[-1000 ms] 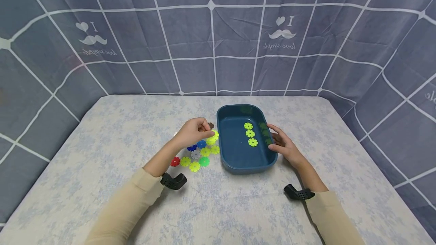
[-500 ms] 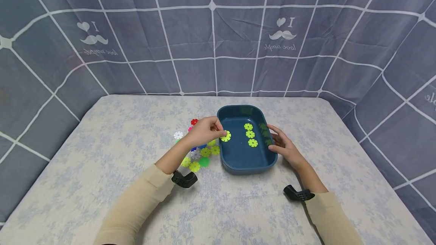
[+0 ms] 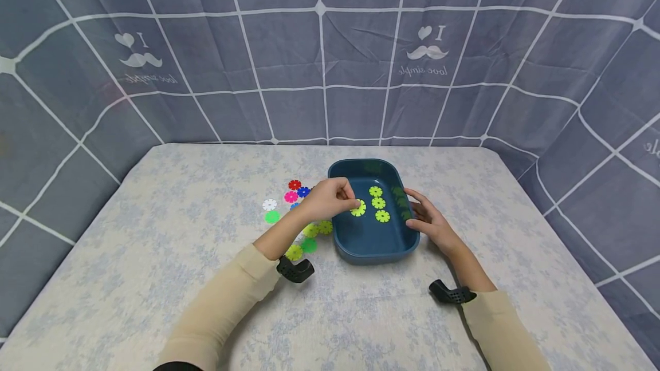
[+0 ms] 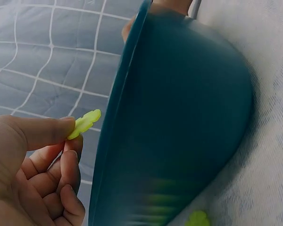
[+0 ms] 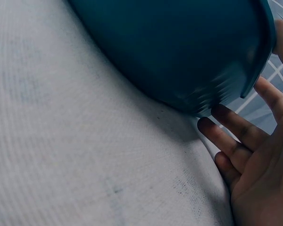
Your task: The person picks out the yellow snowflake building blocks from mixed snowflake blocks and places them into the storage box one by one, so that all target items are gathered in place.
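Left hand point(image 3: 326, 199), pinching yellow-green snowflake disc point(image 3: 359, 208), has crossed right into blue tub point(image 3: 373, 240); three matching discs point(image 3: 378, 203) there, this one unreleased. Right hand point(image 3: 432, 222) spread against tub's right side.

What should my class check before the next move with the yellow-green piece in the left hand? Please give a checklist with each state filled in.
1. Left hand pinches the held piece between thumb and finger: ok.
2. Held piece is over the bin: ok, seen from the head view.
3. Held piece is apart from the row of three yellow-green pieces in the bin: ok, a gap shows to its right.
4. Right hand touches the bin's right side: ok.
5. Right hand presses firmly enough to steady it: cannot tell.
6. No yellow-green pieces left on the tablecloth: not ok, some lie left of the bin.
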Demonstrator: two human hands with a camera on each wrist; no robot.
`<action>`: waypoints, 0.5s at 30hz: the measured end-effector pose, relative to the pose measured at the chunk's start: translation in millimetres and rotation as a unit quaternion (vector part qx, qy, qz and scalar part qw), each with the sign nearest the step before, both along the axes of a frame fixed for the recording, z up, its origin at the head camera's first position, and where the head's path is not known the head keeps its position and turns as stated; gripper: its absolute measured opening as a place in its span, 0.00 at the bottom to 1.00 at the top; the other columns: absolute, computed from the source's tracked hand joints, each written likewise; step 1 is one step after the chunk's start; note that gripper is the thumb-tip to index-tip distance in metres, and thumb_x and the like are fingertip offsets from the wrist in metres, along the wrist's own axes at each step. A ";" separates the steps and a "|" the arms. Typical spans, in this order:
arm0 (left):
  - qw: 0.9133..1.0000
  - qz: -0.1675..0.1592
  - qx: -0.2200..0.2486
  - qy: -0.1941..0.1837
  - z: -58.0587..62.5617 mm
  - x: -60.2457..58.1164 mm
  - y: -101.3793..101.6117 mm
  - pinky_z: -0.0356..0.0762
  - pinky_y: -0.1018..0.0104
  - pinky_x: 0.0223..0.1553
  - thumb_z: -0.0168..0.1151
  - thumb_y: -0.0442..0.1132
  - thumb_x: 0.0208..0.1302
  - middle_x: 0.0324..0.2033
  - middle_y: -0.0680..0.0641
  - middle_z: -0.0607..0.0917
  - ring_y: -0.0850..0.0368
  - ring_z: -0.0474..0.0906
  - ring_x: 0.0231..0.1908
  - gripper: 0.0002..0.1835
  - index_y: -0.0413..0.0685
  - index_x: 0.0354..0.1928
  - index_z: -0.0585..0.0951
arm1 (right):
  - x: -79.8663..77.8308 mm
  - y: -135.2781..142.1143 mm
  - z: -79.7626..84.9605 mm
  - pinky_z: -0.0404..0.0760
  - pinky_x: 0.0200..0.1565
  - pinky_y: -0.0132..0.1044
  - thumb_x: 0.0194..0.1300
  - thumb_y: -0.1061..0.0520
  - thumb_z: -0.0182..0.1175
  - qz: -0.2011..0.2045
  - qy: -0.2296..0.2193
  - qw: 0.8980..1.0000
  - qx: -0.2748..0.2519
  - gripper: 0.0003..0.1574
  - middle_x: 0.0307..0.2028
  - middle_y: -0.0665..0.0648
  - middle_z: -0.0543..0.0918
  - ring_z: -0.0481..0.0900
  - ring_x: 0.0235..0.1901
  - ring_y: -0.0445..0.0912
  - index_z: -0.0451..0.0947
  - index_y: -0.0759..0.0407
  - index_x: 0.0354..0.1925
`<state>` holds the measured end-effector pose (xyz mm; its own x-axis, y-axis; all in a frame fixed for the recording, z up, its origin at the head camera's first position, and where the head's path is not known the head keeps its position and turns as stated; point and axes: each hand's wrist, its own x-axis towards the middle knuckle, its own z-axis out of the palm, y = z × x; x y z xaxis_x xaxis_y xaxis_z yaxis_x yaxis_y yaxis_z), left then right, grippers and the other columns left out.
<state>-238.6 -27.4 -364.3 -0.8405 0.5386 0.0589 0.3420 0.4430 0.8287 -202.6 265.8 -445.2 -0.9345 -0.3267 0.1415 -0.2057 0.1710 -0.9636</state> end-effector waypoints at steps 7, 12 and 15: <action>1.000 -0.015 -0.002 0.003 -0.7 -1.1 10.7 0.72 0.67 0.28 0.68 0.38 0.63 0.26 0.50 0.81 0.56 0.75 0.27 0.09 0.43 0.31 0.78 | -0.8 -0.4 -0.6 0.76 0.50 0.33 0.67 0.64 0.56 -0.002 0.006 1.000 0.004 0.45 0.66 0.74 0.62 0.71 0.59 0.51 0.48 0.58 0.76; 1.000 -0.027 0.002 0.007 -2.6 -2.9 18.6 0.71 0.68 0.28 0.68 0.38 0.62 0.25 0.50 0.80 0.56 0.73 0.27 0.08 0.43 0.31 0.78 | -1.2 -0.4 -1.3 0.76 0.51 0.33 0.67 0.65 0.56 -0.002 0.008 1.000 0.002 0.45 0.66 0.74 0.62 0.69 0.61 0.56 0.48 0.58 0.76; 0.999 -0.032 0.000 0.009 -3.7 -4.2 24.0 0.71 0.68 0.28 0.68 0.39 0.63 0.25 0.50 0.80 0.56 0.73 0.27 0.09 0.44 0.32 0.78 | -1.4 -0.3 -1.7 0.76 0.51 0.33 0.67 0.65 0.56 -0.002 0.005 1.000 0.001 0.45 0.66 0.74 0.62 0.69 0.61 0.59 0.48 0.58 0.76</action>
